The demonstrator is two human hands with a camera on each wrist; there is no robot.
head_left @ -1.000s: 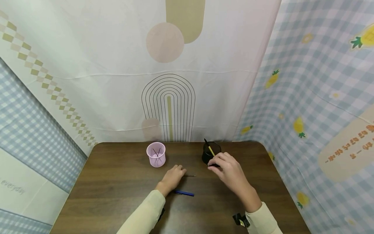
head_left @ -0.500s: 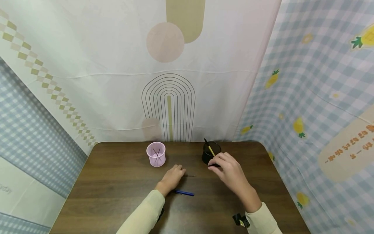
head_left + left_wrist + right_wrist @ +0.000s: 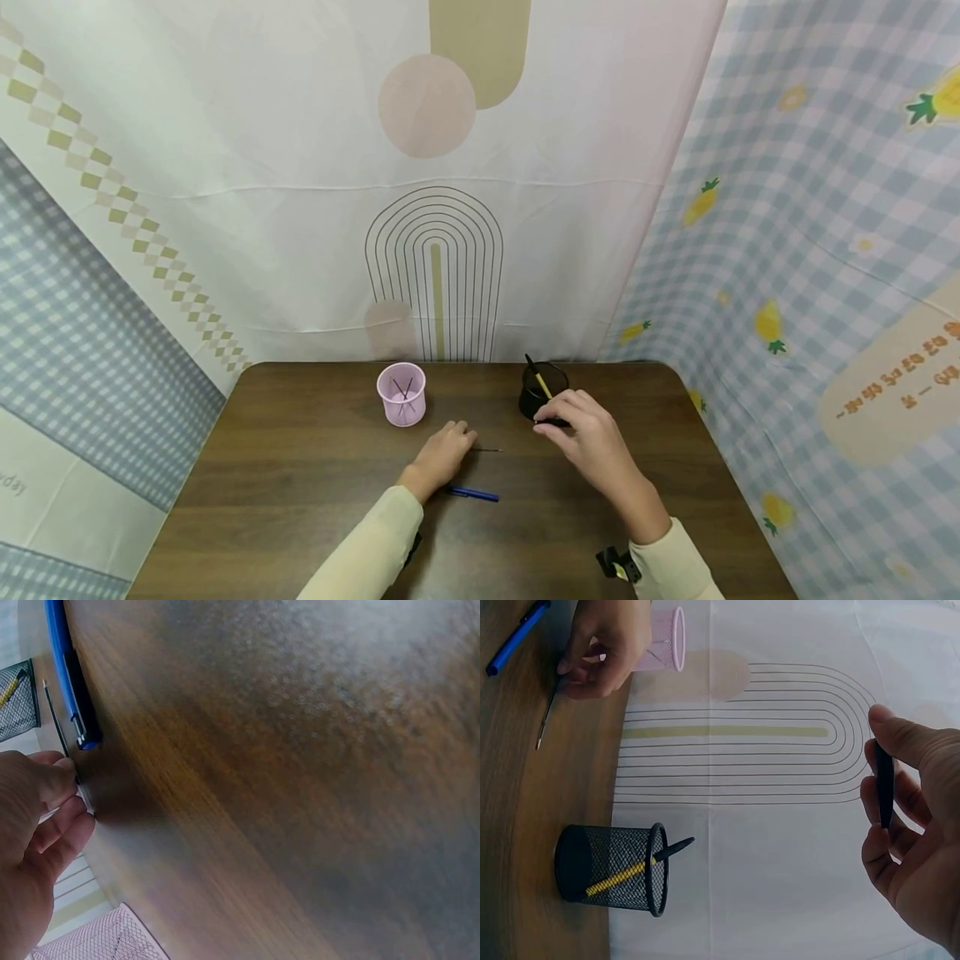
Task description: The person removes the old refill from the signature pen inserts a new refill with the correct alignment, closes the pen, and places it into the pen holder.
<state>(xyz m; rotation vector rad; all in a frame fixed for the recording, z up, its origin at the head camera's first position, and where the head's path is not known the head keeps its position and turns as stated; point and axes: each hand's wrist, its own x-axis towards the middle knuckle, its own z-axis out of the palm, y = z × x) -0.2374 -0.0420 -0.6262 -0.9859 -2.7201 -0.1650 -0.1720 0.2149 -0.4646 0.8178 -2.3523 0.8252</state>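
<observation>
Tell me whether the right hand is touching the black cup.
Apart. The right wrist view shows a wide stretch of white cloth between the right hand and the black cup.

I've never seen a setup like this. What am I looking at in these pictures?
No robot here: these are a person's own bare hands. The wide picture comes from a camera worn on the head, looking down; the other two come from cameras on the left and right wrists.

On the wooden table stand a pink mesh cup with thin dark sticks in it and a black mesh cup holding a yellow-and-black pen. A blue pen lies nearer the person.

The left hand pinches one end of a thin dark rod at the tabletop. The right hand holds a short dark piece; I can't tell exactly what it is.
</observation>
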